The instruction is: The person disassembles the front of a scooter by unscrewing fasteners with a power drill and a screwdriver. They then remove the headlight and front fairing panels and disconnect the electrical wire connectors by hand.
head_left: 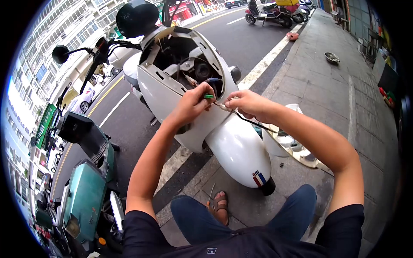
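In front of me stands a white scooter (238, 148) with its front opened, showing wiring and a round dark part inside. My left hand (193, 103) is closed in a pinch on a small green connector (208, 96) by the opening's lower edge. Close to its right, my right hand (247, 103) pinches a cable (254, 122) near a pale connector end. This dark cable runs down right toward a removed white front panel (275, 144), partly hidden behind my right forearm. Whether the two connector ends touch, I cannot tell.
A green scooter (86, 198) stands close on the left. A screwdriver (210, 198) is near my sandalled foot (220, 204). On the pavement (318, 90) lies a round metal dish (331, 57). More scooters (269, 16) are parked at the back.
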### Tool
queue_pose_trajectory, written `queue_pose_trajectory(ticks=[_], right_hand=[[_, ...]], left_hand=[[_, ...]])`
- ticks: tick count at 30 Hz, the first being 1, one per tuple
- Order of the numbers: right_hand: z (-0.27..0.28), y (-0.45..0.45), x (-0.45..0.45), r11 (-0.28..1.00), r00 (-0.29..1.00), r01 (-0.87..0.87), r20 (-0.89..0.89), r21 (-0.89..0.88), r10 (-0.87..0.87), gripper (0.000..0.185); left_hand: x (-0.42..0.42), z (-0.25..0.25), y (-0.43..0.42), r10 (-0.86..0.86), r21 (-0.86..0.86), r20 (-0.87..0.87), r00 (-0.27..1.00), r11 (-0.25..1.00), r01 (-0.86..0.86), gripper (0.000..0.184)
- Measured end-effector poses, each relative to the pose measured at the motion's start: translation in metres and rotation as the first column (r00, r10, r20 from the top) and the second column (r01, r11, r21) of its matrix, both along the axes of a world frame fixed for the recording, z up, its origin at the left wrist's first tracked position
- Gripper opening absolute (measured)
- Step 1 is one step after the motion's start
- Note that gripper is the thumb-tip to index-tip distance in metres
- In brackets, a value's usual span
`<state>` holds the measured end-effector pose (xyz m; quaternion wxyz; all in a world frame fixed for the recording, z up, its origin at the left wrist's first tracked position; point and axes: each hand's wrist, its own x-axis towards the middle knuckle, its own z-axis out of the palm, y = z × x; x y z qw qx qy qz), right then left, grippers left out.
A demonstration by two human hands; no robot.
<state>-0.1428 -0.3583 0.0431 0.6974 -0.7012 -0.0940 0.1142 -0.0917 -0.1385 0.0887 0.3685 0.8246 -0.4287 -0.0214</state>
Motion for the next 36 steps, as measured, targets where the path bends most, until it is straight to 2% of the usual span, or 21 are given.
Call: queue_pose_trajectory(ticks=[2, 8, 10, 11, 14, 18, 20, 24, 28, 30, 34, 36], right_hand=[[0.001, 0.000, 0.003, 0.998, 0.998, -0.059, -0.036, -0.025, 0.058, 0.018], [-0.003, 0.007, 0.006, 0.991, 0.998, -0.053, 0.007, -0.121, 0.055, 0.019], [-0.003, 0.009, 0.004, 0.984, 0.996, 0.019, 0.093, -0.175, -0.003, 0.019], [-0.004, 0.008, 0.006, 0.987, 0.996, 0.002, 0.085, -0.163, 0.012, 0.019], [-0.006, 0.004, 0.007, 0.995, 0.999, -0.008, 0.034, -0.096, 0.011, 0.020], [-0.006, 0.003, 0.005, 1.000, 0.999, -0.015, -0.034, 0.015, 0.016, 0.018], [-0.003, 0.009, 0.003, 0.998, 1.000, 0.000, -0.014, -0.062, -0.001, 0.017], [0.002, 0.014, -0.006, 0.998, 1.000, 0.001, -0.020, -0.069, -0.003, 0.017], [-0.004, 0.018, -0.001, 0.995, 0.999, 0.010, 0.047, -0.095, -0.006, 0.021], [-0.008, 0.021, 0.004, 0.995, 0.998, 0.018, 0.062, -0.097, -0.012, 0.022], [-0.012, 0.028, 0.007, 0.975, 0.983, 0.112, 0.163, -0.194, -0.081, 0.035], [-0.012, 0.029, 0.006, 0.960, 0.973, 0.162, 0.200, -0.227, -0.117, 0.039]], left_hand=[[-0.001, 0.000, 0.000, -0.008, -0.027, -0.003, 1.000, 1.000, 0.008, 0.002], [-0.001, -0.001, 0.001, -0.030, 0.013, 0.058, 0.998, 0.999, 0.029, 0.007], [-0.001, -0.005, 0.000, -0.098, 0.093, 0.245, 0.965, 0.993, 0.077, 0.015], [-0.006, -0.001, -0.002, -0.080, 0.152, 0.278, 0.957, 0.988, 0.038, 0.020], [-0.007, 0.000, -0.001, -0.034, 0.160, 0.211, 0.977, 0.987, -0.001, 0.021], [-0.008, -0.001, 0.000, -0.066, 0.148, 0.243, 0.968, 0.989, 0.030, 0.018], [-0.009, 0.000, 0.000, -0.056, 0.160, 0.239, 0.969, 0.987, 0.018, 0.019], [-0.009, 0.000, 0.000, -0.057, 0.183, 0.283, 0.957, 0.983, 0.005, 0.021], [-0.013, 0.000, -0.004, -0.049, 0.152, 0.243, 0.969, 0.988, 0.011, 0.024], [-0.013, -0.003, -0.007, -0.073, 0.107, 0.333, 0.940, 0.994, 0.039, 0.025], [-0.010, -0.007, -0.006, -0.073, 0.118, 0.365, 0.928, 0.993, 0.031, 0.024], [-0.013, -0.003, -0.006, -0.044, 0.149, 0.305, 0.951, 0.989, -0.002, 0.024]])
